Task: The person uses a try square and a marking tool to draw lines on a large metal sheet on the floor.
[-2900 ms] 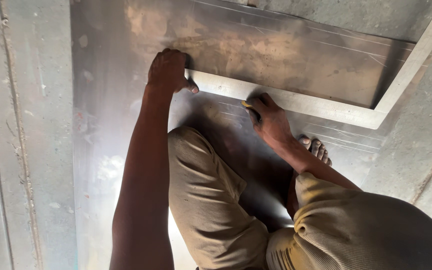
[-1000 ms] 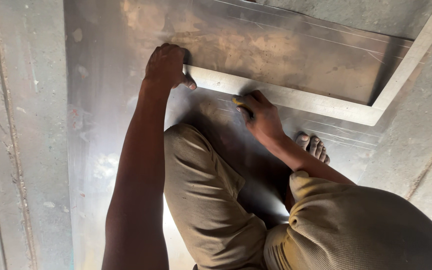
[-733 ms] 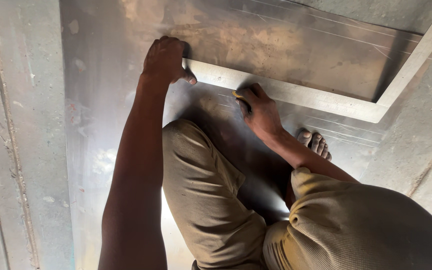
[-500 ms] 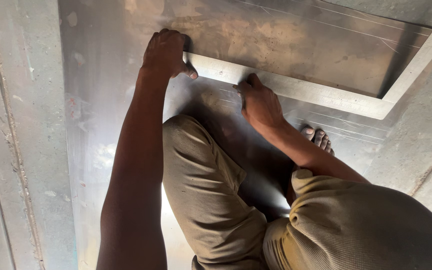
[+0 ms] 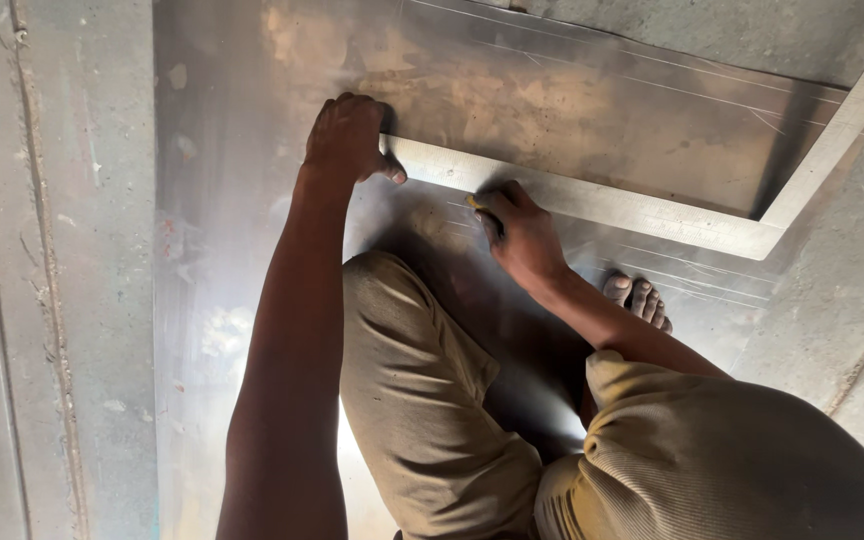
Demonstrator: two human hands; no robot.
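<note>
Two hands are down on the metal sheet (image 5: 252,250) that lies flat on the floor. The left hand (image 5: 347,140) presses on the near end of a large steel L-square (image 5: 592,205), fingers curled over its edge, pinning it. The right hand (image 5: 522,235) has its grip closed on a small yellowish marker (image 5: 476,203), its tip set against the square's lower edge. I'd judge this the scribing step: a line being drawn along the straightedge. Going on would call for the left hand's pressure staying firm and the tip hugging the edge. The square's long arm runs from the left hand rightward and slightly toward the person, then turns at its corner, the short arm pointing away to the upper right. Bare toes (image 5: 640,298) rest on the sheet nearby.
</note>
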